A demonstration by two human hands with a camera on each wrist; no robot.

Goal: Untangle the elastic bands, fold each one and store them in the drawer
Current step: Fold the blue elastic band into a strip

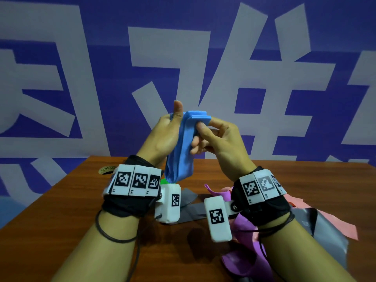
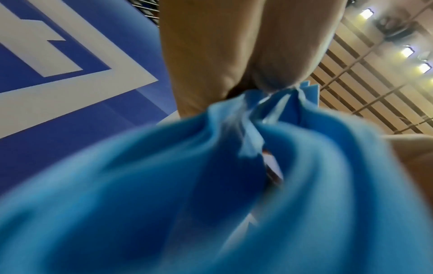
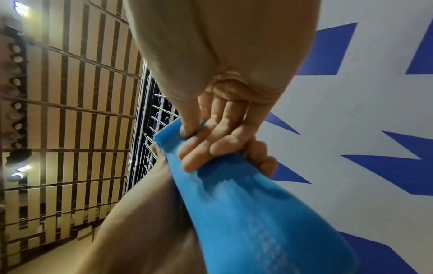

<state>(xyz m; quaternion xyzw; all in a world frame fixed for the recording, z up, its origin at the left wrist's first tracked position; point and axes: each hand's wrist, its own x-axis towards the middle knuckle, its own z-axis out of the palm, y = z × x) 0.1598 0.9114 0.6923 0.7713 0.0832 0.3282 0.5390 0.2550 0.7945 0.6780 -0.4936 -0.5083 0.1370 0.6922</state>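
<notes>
I hold a blue elastic band (image 1: 184, 145) up above the wooden table (image 1: 71, 204), its top end folded into several stacked layers (image 1: 198, 116). My left hand (image 1: 176, 121) grips the folded top with its thumb upright against the band. My right hand (image 1: 203, 127) pinches the same layers between thumb and fingers. The rest of the band hangs down in a loop between my wrists. The left wrist view is filled by the blurred blue band (image 2: 164, 185) under the left hand (image 2: 257, 79). In the right wrist view the right hand (image 3: 194, 133) clamps the blue band (image 3: 257, 213). No drawer is in view.
On the table below lie a grey band (image 1: 189, 208), a purple band (image 1: 244, 226) and a pink band (image 1: 301, 210), tangled at the right. A green scrap (image 1: 164, 181) shows behind the blue loop. A tape roll (image 1: 105, 169) sits at the table's far left edge.
</notes>
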